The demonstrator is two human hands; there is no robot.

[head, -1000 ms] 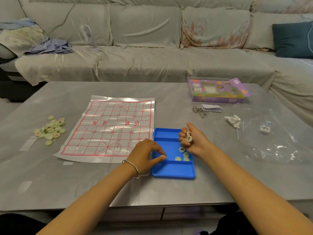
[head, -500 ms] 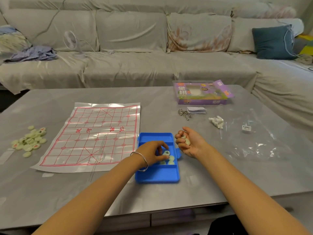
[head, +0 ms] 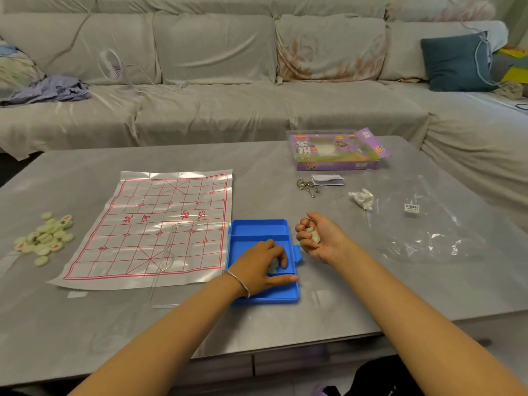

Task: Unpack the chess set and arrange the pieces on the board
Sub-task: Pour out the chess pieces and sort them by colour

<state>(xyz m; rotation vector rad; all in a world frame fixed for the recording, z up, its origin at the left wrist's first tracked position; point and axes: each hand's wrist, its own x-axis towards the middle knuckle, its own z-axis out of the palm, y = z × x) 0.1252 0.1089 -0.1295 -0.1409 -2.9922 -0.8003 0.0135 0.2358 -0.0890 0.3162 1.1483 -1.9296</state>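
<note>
A thin plastic board sheet [head: 160,224] with a red grid lies flat on the grey table. A pile of pale green disc pieces [head: 45,238] sits to its left. Right of the sheet stands a blue tray [head: 257,230]. My left hand [head: 263,267] reaches into the tray, its fingers curled over the few pale pieces [head: 273,265] there; my thumb lies along the tray's near rim. Just right of the tray, my right hand [head: 317,238] is turned palm up and holds a few pale pieces [head: 313,234] in its curled fingers.
A clear lid [head: 165,252] lies over the sheet's near right corner. Behind the tray are a purple game box [head: 337,151], a folded leaflet [head: 327,180], metal rings [head: 308,187], crumpled white paper [head: 363,198] and a clear plastic bag [head: 428,224]. A sofa runs behind the table.
My left hand has moved from the tray's left edge into the tray and closed over the pieces there. My right hand has pulled out of the tray to its right side, still holding pieces.
</note>
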